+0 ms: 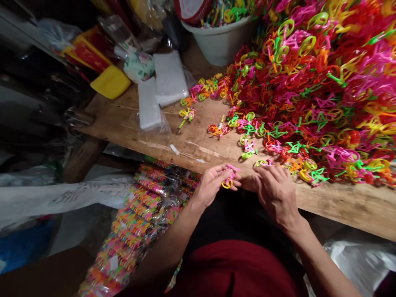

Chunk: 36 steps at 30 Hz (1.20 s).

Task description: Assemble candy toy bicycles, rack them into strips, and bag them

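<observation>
My left hand (pixel 213 183), at the front edge of the wooden table (pixel 123 123), holds a small pink and yellow plastic bicycle (pixel 228 183) between thumb and fingers. Just right of it, my right hand (pixel 276 192) reaches over the edge with its fingers bent at a yellow-green and pink toy bicycle (pixel 262 163); its fingertips are partly hidden, so their grip is unclear. A pink and green bicycle (pixel 247 147) lies behind the hands. Beyond it spreads a large pile of colourful plastic bicycles (pixel 309 90).
A white bucket (pixel 221 41) stands at the back. White packets (pixel 170 76) and a yellow scoop-like object (pixel 110 81) lie at the back left. Below the table's edge at left hang or lie bagged colourful toys (pixel 130 227). Clear plastic (pixel 361 264) is at lower right.
</observation>
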### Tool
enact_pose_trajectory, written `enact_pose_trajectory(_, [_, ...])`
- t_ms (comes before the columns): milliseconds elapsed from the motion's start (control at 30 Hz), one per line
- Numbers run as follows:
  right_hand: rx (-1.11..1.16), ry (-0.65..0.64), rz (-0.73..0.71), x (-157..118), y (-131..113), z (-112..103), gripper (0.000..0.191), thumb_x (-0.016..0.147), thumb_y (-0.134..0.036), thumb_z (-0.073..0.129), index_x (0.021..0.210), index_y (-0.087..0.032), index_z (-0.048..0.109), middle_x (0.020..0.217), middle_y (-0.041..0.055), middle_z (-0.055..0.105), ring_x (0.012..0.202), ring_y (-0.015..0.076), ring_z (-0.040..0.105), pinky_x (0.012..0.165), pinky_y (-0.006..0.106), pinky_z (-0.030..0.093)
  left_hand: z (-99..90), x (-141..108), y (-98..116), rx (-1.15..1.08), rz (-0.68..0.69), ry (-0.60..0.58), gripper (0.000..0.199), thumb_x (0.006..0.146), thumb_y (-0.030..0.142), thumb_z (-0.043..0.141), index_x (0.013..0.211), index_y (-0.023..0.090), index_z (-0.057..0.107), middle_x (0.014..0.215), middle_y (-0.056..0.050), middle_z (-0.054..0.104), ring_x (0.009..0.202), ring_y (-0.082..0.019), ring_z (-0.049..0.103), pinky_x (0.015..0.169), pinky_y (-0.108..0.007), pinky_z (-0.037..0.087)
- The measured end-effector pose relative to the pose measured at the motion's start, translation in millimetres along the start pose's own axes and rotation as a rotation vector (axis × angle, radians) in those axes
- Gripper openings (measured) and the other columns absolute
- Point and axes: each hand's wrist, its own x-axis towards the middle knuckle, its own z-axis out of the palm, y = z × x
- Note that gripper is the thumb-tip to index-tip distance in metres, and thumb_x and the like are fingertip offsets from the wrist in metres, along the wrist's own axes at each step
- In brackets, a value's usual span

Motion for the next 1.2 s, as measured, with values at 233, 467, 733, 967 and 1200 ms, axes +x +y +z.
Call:
enact_pose_trajectory(233, [-0.367, -0.111, -0.026, 43.8, 15.9, 28.3, 0.021, 0.097, -0.015, 0.052, 0.104, -0.018, 0.071, 0.1, 0.0099, 0.071, 0.094, 0.0268, 0.051, 0.085, 0.042, 0.035, -23.6, 9.7, 7.6, -0.083, 0.087, 0.095, 0.046, 0.073, 0.038, 0.088, 0.104, 0.009, 0.07, 0.099, -0.013, 0.078, 0.078, -0.02, 0.076, 0.07, -0.029, 0.062])
enact_pose_trajectory(467, [-0.304, -0.132, 0.09, 63.5, 1.9, 47.0, 0.02, 0.098, -0.021, 0.055, 0.1, -0.015, 0.073, 0.099, 0.0109, 0.071, 0.099, 0.0265, 0.055, 0.094, 0.045, 0.041, -18.7, -1.3, 17.7, -0.031, 0.195, 0.191, 0.044, 0.065, 0.039, 0.092, 0.095, 0.011, 0.074, 0.094, -0.01, 0.079, 0.078, -0.02, 0.076, 0.071, -0.031, 0.065])
enact_pose_trajectory(733, [-0.071, -0.07, 0.184, 48.1, -9.2, -1.6, 0.034, 0.103, -0.027, 0.042, 0.128, -0.017, 0.065, 0.112, 0.0065, 0.073, 0.106, 0.0221, 0.063, 0.098, 0.04, 0.05, 29.8, -1.4, 24.7, 0.086, 0.311, 0.286, 0.036, 0.067, 0.04, 0.092, 0.095, 0.019, 0.081, 0.102, -0.004, 0.08, 0.084, -0.019, 0.076, 0.074, -0.026, 0.066])
enact_pose_trajectory(967, [0.674, 0.134, 0.47, -51.6, -16.3, -55.7, 0.024, 0.101, -0.026, 0.051, 0.111, -0.025, 0.072, 0.101, 0.0037, 0.076, 0.092, 0.0176, 0.071, 0.088, 0.032, 0.059, 86.2, -21.6, -36.6, 0.176, 0.198, -0.058, 0.035, 0.085, 0.043, 0.078, 0.113, 0.021, 0.079, 0.125, -0.008, 0.074, 0.116, -0.023, 0.069, 0.098, -0.028, 0.058])
enact_pose_trajectory(1200, [0.604, 0.274, 0.773, -138.2, -8.9, -92.4, 0.014, 0.092, -0.037, 0.068, 0.105, -0.034, 0.072, 0.099, 0.0025, 0.077, 0.089, 0.0225, 0.074, 0.078, 0.035, 0.064, 142.0, -35.4, -78.1, 0.319, -0.116, -0.499, 0.051, 0.089, 0.052, 0.071, 0.125, 0.016, 0.074, 0.114, -0.012, 0.076, 0.088, -0.019, 0.073, 0.075, -0.026, 0.061])
